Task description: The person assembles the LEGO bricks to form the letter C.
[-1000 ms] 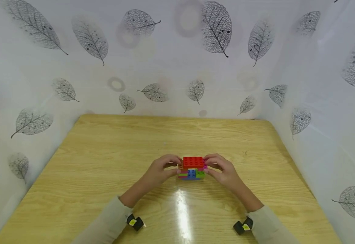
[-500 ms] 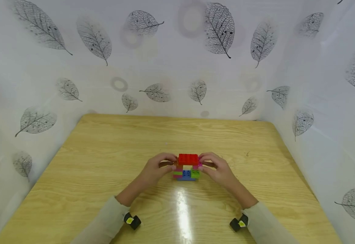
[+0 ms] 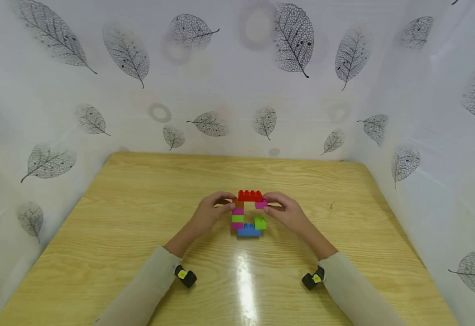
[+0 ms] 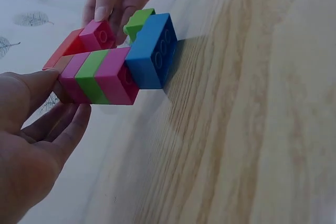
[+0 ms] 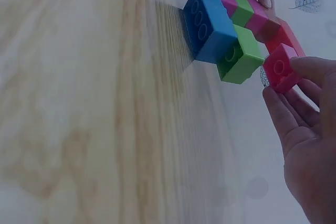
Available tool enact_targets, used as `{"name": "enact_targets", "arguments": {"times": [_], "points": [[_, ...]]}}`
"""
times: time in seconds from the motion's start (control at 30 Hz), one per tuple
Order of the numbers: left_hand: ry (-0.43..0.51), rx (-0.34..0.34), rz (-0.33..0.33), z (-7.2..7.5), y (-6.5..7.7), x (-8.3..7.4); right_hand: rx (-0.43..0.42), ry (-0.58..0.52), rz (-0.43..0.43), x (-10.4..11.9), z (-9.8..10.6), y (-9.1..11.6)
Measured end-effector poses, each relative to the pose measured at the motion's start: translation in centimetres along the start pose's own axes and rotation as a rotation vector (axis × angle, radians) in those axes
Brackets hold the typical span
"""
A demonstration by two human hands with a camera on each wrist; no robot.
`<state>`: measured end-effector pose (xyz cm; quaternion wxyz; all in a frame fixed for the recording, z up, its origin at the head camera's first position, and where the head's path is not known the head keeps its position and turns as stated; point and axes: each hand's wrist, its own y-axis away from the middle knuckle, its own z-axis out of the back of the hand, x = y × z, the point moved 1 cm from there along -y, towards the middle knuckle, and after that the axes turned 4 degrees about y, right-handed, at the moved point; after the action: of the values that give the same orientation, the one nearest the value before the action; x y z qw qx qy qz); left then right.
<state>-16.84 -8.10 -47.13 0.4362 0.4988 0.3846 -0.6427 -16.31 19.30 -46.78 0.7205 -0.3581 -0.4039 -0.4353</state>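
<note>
A ring-like frame of toy building bricks stands between both hands. Along its bottom lies a blue brick, its hollow underside showing in the wrist views. The left column has pink bricks, a green brick and an orange-brown brick. A red brick spans the top, with a pink brick under its right end. Another green brick sits on the blue brick's right end, apart from that pink one. My left hand pinches the orange-brown brick. My right hand pinches the right-hand pink brick.
Under the bricks is a wooden table. A white leaf-printed sheet rises behind it and at both sides. Cameras are strapped at the left wrist and right wrist. Whether the blue brick touches the table, I cannot tell.
Both hands have moved away from the person, carrying the frame's top. The frame has tipped back, showing its front and open middle rather than the red brick's top. Both grips stay.
</note>
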Motion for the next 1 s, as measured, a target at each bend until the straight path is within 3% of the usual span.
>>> {"name": "enact_targets", "arguments": {"times": [0.27, 0.57, 0.83, 1.0], "points": [[0.067, -0.01, 0.063, 0.2, -1.5, 1.0, 0.007, 0.111, -0.068, -0.9, 0.4, -1.5], [0.024, -0.037, 0.089, 0.4, -3.2, 1.9, 0.014, 0.058, -0.165, -2.2, 0.5, -2.9], [-0.009, 0.0, 0.122, 0.8, -4.4, 2.9, 0.019, 0.125, -0.216, -3.2, 0.3, -3.8], [-0.004, 0.037, 0.139, 0.9, -5.0, 3.4, 0.031, 0.084, -0.275, -4.0, 0.2, -4.1]]}}
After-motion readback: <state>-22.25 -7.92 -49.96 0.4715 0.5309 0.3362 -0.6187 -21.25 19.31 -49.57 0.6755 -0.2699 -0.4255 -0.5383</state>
